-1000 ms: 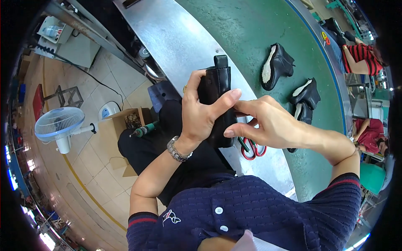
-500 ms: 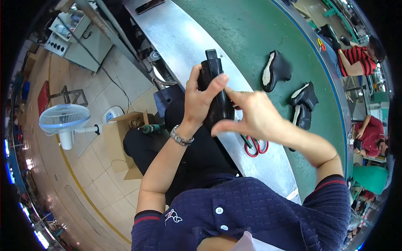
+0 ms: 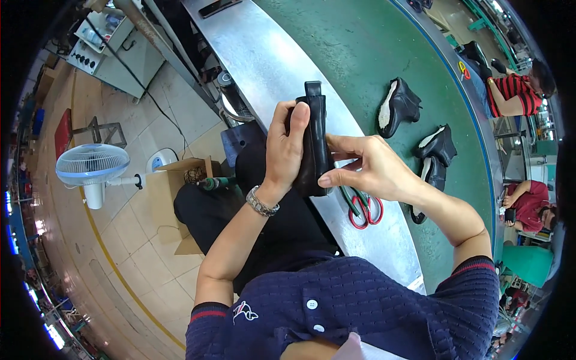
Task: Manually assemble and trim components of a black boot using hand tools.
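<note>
A black leather shoe upper (image 3: 315,144), seen edge-on with a loop-like tab at its far end, is held over the metal bench. My left hand (image 3: 283,147) wraps round its left side, the thumb lying up along the leather. On the other side my right hand (image 3: 378,168) grips the near part, with the thumb at the lower edge and the fingertips partly hidden behind it. Red-handled scissors (image 3: 372,211) lie on the bench just below my right hand, with a dark green tool (image 3: 350,204) beside them.
Several black shoes with pale lining (image 3: 399,108) stand on the green surface (image 3: 336,54) to the right. A phone (image 3: 219,7) lies at the bench's far end (image 3: 255,54). A cardboard box (image 3: 165,204) and a fan (image 3: 93,165) are at left. Two people sit across on the right.
The shoe upper has turned a little and stands straighter. My left thumb has shifted from across it to along it. My right thumb has moved onto its lower right edge.
</note>
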The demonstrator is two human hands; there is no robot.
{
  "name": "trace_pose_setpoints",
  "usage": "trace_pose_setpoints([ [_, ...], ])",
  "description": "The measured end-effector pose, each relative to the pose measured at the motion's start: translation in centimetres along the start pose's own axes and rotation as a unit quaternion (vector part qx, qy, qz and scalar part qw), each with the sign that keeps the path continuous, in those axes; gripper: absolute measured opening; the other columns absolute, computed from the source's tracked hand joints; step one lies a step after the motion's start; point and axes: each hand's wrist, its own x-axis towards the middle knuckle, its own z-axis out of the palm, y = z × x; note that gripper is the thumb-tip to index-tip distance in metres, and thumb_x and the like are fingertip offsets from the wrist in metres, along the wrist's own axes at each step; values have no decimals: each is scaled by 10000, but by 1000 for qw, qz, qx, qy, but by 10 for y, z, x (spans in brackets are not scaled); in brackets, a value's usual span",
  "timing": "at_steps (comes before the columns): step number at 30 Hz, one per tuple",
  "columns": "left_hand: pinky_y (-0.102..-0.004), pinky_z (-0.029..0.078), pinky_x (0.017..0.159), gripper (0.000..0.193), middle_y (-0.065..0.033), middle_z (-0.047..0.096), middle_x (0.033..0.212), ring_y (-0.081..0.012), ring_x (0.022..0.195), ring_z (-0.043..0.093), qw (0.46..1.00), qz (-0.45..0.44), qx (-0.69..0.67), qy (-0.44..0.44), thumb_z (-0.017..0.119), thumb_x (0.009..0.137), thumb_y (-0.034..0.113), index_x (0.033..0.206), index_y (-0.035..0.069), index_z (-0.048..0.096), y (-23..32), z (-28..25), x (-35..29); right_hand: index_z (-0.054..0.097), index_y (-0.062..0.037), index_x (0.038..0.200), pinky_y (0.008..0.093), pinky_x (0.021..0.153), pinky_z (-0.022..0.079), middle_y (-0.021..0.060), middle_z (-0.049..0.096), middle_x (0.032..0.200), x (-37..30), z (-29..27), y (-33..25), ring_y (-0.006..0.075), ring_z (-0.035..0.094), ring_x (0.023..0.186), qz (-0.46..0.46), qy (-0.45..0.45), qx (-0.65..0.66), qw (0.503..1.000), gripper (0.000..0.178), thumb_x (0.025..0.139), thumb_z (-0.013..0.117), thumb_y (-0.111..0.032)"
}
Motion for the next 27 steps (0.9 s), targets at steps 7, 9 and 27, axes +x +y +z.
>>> trace_pose_setpoints([
  [7, -194, 426, 623, 356, 37, 513, 785, -25, 684, 464, 999, -2, 43, 15, 522, 992, 417, 993, 62, 541, -2, -2, 13, 665, 26, 1112, 328, 782, 532, 183, 706, 854, 7, -7, 0, 237, 702, 820, 16, 2, 30, 999, 554, 732, 800, -353],
  [9, -203, 447, 675, 404, 18, 532, 867, -42, 754, 496, 999, -25, 4, -21, 522, 981, 453, 1103, 67, 516, -2, -13, 17, 661, 30, 1126, 325, 800, 533, 185, 713, 893, 8, 0, 3, 240, 705, 868, -3, 14, 43, 999, 570, 732, 802, -357],
  [27, -265, 498, 805, 710, -77, 581, 1070, -134, 927, 578, 998, -24, -12, -49, 738, 836, 400, 1352, 17, 437, -6, -1, 9, 549, 16, 673, 256, 548, 327, -44, 476, 620, 19, -24, 13, 44, 403, 615, 57, -62, 83, 993, 319, 814, 772, -163],
])
